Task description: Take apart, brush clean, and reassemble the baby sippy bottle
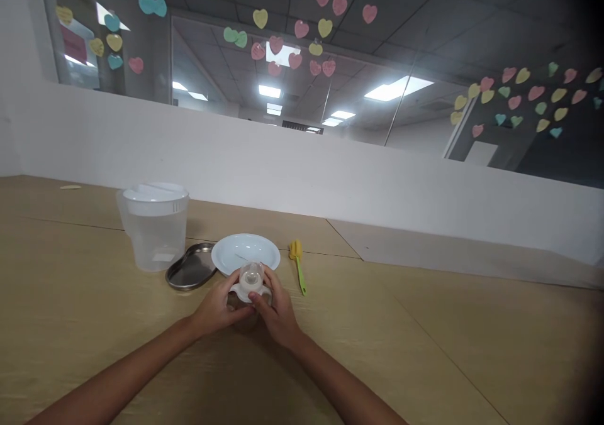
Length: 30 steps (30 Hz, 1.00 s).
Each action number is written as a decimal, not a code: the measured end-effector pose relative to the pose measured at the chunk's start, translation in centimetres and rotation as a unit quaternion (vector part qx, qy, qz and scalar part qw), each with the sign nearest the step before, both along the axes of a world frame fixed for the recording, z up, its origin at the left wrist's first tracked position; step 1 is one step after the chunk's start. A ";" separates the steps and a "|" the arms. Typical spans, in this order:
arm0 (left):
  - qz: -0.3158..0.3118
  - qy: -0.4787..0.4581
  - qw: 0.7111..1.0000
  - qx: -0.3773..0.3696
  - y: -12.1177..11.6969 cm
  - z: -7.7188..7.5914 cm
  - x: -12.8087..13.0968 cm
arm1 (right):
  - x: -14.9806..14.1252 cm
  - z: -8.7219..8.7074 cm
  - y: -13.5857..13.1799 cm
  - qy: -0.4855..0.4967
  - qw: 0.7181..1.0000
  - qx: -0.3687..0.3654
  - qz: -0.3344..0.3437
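Both my hands meet over a small baby bottle [251, 279] with a clear teat and a white collar, standing on the wooden table. My left hand [218, 309] wraps its fingers round the bottle's lower body. My right hand [277, 310] closes round the white collar, thumb in front. The bottle's body is mostly hidden by my fingers.
Just behind the bottle lie a white plate [245, 253] and a small steel tray [190, 275]. A clear plastic jug with a white lid [153, 226] stands at the left. A yellow-and-green brush [298, 260] lies to the right. A white wall borders the wooden table [425, 324].
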<state>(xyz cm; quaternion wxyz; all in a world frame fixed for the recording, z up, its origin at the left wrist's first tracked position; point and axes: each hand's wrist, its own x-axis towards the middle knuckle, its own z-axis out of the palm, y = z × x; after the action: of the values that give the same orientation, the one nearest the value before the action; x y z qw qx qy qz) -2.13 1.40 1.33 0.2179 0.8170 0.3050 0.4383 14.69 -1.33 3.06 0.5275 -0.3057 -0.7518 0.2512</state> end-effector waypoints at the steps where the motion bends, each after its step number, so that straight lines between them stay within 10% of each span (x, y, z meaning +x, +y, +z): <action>1: 0.004 0.004 1.000 0.006 0.0 -0.1 0.0 | -0.1 0.1 -0.1 0.010 1.000 -0.005 0.010; 11: 0.012 0.020 1.000 0.021 0.3 -0.6 -0.1 | -0.1 0.2 0.1 0.112 0.992 -0.064 0.013; 30: -0.001 0.027 0.999 0.021 0.1 -0.5 0.2 | 0.7 0.2 0.1 0.045 0.989 0.099 -0.096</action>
<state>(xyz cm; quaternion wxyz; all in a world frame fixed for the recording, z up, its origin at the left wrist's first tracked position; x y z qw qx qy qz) -1.98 1.50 0.83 0.1925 0.8333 0.3008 0.4220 15.36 -1.26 3.29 0.6100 -0.3115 -0.7156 0.1369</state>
